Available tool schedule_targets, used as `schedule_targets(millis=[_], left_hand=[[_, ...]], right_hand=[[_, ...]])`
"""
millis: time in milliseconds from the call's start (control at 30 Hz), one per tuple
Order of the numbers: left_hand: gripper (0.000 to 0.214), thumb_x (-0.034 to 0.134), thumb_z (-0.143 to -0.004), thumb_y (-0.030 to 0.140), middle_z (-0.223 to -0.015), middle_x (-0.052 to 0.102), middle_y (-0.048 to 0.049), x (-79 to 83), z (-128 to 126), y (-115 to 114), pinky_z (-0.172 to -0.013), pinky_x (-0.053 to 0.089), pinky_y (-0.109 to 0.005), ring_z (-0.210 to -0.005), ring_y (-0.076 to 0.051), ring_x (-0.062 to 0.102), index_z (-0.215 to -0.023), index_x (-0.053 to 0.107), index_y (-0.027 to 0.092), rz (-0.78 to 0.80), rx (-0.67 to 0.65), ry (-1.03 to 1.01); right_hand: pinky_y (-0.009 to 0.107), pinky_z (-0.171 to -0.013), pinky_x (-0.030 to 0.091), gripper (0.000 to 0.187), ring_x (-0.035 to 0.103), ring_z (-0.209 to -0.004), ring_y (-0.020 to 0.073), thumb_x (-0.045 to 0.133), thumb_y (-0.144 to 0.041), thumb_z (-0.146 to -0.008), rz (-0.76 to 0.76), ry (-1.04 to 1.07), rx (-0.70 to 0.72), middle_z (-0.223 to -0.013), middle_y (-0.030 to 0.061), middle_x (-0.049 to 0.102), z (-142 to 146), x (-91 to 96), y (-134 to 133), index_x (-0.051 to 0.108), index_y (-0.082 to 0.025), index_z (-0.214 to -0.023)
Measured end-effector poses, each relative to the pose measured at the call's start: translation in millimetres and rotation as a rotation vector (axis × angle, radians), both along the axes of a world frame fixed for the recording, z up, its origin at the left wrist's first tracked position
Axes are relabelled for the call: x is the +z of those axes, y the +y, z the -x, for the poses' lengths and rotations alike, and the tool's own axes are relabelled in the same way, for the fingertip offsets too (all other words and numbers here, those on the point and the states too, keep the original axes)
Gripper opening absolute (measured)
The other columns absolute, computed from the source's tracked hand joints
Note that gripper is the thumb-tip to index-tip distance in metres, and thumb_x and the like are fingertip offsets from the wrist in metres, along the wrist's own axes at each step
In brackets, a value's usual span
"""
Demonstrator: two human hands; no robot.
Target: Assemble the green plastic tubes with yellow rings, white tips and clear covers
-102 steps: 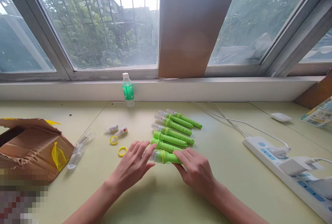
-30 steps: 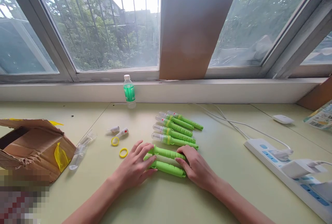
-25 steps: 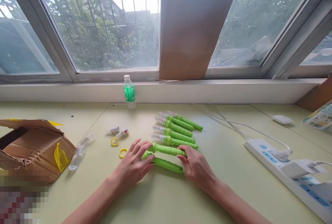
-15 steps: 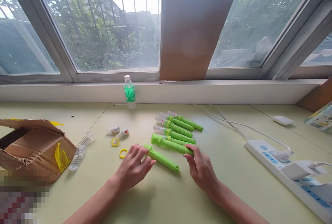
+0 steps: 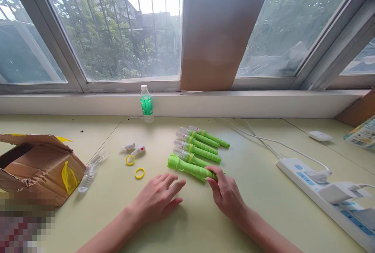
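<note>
My right hand is closed around the narrow end of a green plastic handle, whose wide threaded end points left. Part of another green handle shows along its near side, mostly hidden by it. My left hand rests low over the table with fingers apart, holding nothing. Behind the held handle lie several green sticks in a slanting row, each with a clear cap. Two yellow rings and two small white pieces with red dots lie beyond my left hand.
At left stand a torn cardboard box and a stack of clear plastic caps. A bottle with a green label stands by the windowsill. On the right are a white power strip with plugs, cables and a white puck-shaped device.
My left hand has let go of the nearer green handle and drawn back slightly. That handle now lies close against the one in my right hand, which has shifted slightly left.
</note>
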State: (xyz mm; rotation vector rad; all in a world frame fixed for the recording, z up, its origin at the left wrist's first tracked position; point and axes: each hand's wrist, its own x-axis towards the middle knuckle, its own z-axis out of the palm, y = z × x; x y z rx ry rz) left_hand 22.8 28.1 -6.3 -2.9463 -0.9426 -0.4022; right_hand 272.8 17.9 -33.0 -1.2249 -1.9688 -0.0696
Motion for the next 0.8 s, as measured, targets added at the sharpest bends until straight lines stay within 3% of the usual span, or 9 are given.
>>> schedule_targets(millis=[133, 300, 433, 567, 800], left_hand=[[0.023, 0.041, -0.093, 0.029, -0.096, 0.059, -0.0072, 0.2, 2, 4, -0.066, 0.048, -0.034, -0.082, -0.022, 0.056, -0.111, 0.051, 0.019, -0.093, 0.123, 0.070], [0.020, 0.037, -0.091, 0.020, -0.086, 0.057, -0.0091, 3.3, 7, 6, -0.062, 0.043, -0.035, -0.077, -0.025, 0.056, -0.091, 0.057, 0.017, -0.229, 0.536, 0.254], [0.020, 0.041, -0.083, 0.005, -0.081, 0.058, -0.0106, 7.0, 11, 7, -0.059, 0.041, -0.032, -0.073, -0.025, 0.058, -0.089, 0.058, 0.014, -0.131, 0.815, 0.383], [0.039, 0.041, -0.065, -0.014, -0.079, 0.060, -0.0088, 12.2, 14, 9, -0.056, 0.039, -0.029, -0.069, -0.022, 0.060, -0.088, 0.058, 0.013, -0.048, 0.835, 0.448], [0.046, 0.039, -0.064, -0.017, -0.082, 0.062, -0.0084, 21.0, 14, 6, -0.056, 0.040, -0.027, -0.068, -0.022, 0.062, -0.091, 0.059, 0.014, -0.023, 0.832, 0.457]], right_hand=[[0.024, -0.047, 0.043, 0.022, 0.053, -0.046, 0.0149, 0.032, -0.032, -0.098, 0.021, -0.011, 0.020, -0.058, -0.0022, 0.056, 1, -0.8, -1, 0.046, -0.017, -0.107], [0.024, -0.047, 0.042, 0.021, 0.052, -0.045, 0.0148, 0.032, -0.031, -0.098, 0.051, -0.035, 0.055, -0.058, -0.0031, 0.055, 3, -1.6, -1, 0.045, -0.018, -0.108], [0.024, -0.047, 0.042, 0.021, 0.051, -0.047, 0.0148, 0.032, -0.031, -0.098, 0.058, -0.049, 0.077, -0.060, -0.0022, 0.055, 4, -0.8, -1, 0.045, -0.017, -0.106], [0.023, -0.046, 0.041, 0.020, 0.049, -0.045, 0.0141, 0.032, -0.030, -0.098, 0.063, -0.055, 0.088, -0.059, -0.0027, 0.053, 4, -0.5, 0, 0.045, -0.017, -0.106], [0.023, -0.046, 0.041, 0.020, 0.049, -0.046, 0.0144, 0.032, -0.030, -0.098, 0.067, -0.065, 0.095, -0.059, -0.0023, 0.052, 4, 0.2, 0, 0.046, -0.017, -0.106]])
